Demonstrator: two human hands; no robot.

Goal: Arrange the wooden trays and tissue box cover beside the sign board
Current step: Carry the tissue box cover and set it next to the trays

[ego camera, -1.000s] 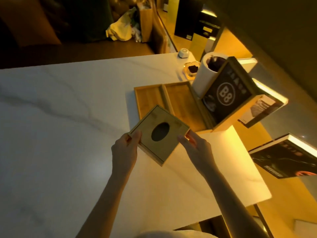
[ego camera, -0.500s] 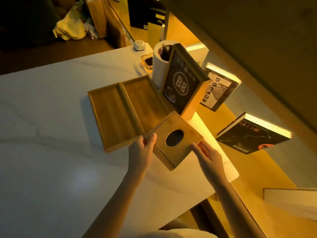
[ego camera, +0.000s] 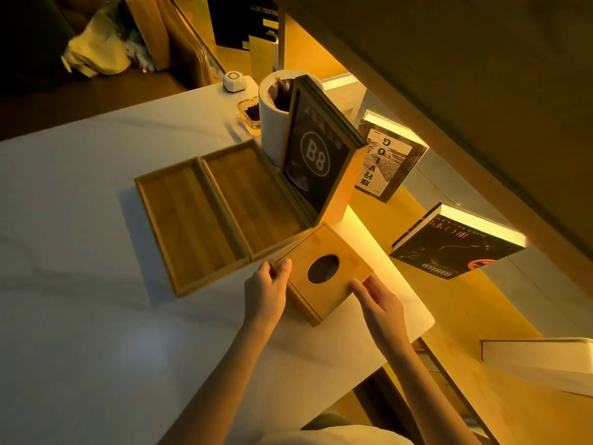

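A wooden tissue box cover [ego camera: 324, 273] with an oval hole on top rests on the white marble table [ego camera: 80, 252], just in front of the black "B8" sign board [ego camera: 316, 162]. My left hand [ego camera: 268, 289] grips its left corner and my right hand [ego camera: 377, 300] presses its right side. Two shallow wooden trays lie side by side to the left of the sign board: the left tray [ego camera: 186, 223] and the right tray [ego camera: 253, 197], which touches the board's base.
A white cylinder bin [ego camera: 272, 123] stands behind the sign board, with a glass ashtray [ego camera: 250, 114] and a small white device [ego camera: 234, 80] beyond it. Books [ego camera: 455, 242] lean on the lit wooden shelf to the right. The table's edge lies close to the cover.
Both hands carried the tissue box cover to the right, from in front of the trays to a spot on the table right before the sign board.
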